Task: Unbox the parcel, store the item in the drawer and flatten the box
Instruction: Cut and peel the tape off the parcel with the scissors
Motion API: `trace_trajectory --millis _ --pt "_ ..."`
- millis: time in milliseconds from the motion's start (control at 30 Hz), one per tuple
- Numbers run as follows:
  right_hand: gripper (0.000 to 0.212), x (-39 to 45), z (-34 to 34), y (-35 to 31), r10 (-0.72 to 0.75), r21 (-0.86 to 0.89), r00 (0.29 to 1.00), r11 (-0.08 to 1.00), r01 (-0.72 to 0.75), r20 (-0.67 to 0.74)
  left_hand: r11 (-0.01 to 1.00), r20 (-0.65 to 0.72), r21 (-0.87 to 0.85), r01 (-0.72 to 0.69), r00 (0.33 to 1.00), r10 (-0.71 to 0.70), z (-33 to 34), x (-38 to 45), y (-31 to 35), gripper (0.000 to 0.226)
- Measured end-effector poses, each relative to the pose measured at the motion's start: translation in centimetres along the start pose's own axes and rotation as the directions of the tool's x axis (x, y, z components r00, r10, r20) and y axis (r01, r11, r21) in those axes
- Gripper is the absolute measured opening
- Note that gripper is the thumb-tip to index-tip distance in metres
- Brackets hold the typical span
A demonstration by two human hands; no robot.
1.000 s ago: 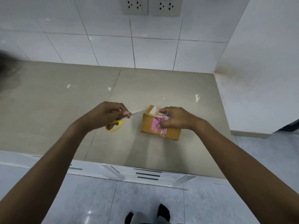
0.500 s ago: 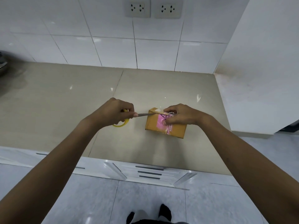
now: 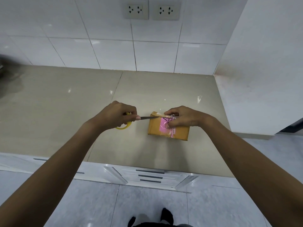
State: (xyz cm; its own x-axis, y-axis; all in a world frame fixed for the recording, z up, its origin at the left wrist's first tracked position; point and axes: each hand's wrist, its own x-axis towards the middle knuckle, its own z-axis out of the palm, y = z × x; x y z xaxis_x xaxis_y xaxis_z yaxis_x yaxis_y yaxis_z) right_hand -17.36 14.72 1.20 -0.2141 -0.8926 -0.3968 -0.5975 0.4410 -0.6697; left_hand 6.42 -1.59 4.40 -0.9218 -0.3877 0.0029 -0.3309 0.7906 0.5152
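Observation:
A small brown cardboard parcel (image 3: 157,130) with a pink label and clear tape lies on the beige countertop (image 3: 65,112). My right hand (image 3: 182,117) grips its top right part, fingers curled over the taped edge. My left hand (image 3: 117,116) holds yellow-handled scissors (image 3: 129,124). Their blade tip touches the parcel's top left edge, at the tape seam. A stack of white drawers (image 3: 150,177) with dark slot handles sits under the counter's front edge, all closed.
A white tiled wall with two sockets (image 3: 151,9) stands behind the counter. A white side panel (image 3: 262,79) bounds the counter on the right. A dark blurred object (image 3: 2,66) sits at the far left. My feet show on the tiled floor below.
The scissors' blade has moved right and now meets the parcel's top left edge. The parcel has turned slightly, and my right hand keeps holding it.

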Motion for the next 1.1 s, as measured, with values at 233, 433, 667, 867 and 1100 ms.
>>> trace_trajectory --millis 233,433,667,867,1100 --pt "0.064 0.0 0.4 -0.2 -0.024 -0.009 0.999 1.0 0.024 0.026 0.999 0.066 -0.018 -0.045 0.997 0.046 2.2 1.3 1.6 0.026" --pt "0.062 0.1 0.5 0.6 -0.035 0.031 0.999 0.999 0.035 0.003 0.935 0.007 -0.353 0.041 0.999 -0.041 2.9 1.1 2.0 0.025" --pt "0.069 0.0 1.3 0.8 -0.087 -0.029 0.993 0.996 0.085 -0.079 0.831 -0.086 -0.511 0.222 0.948 -0.306 4.0 0.8 -2.0 0.016" --pt "0.082 -0.1 3.9 1.4 -0.136 -0.376 0.981 0.924 0.074 -0.14 0.923 -0.038 0.159 0.352 0.936 -0.35 11.4 1.3 -7.5 0.039" --pt "0.08 -1.3 9.8 4.2 -0.373 -0.762 0.913 0.637 0.12 -0.168 0.797 -0.121 0.572 0.193 0.981 -0.151 15.2 1.7 -5.6 0.045"
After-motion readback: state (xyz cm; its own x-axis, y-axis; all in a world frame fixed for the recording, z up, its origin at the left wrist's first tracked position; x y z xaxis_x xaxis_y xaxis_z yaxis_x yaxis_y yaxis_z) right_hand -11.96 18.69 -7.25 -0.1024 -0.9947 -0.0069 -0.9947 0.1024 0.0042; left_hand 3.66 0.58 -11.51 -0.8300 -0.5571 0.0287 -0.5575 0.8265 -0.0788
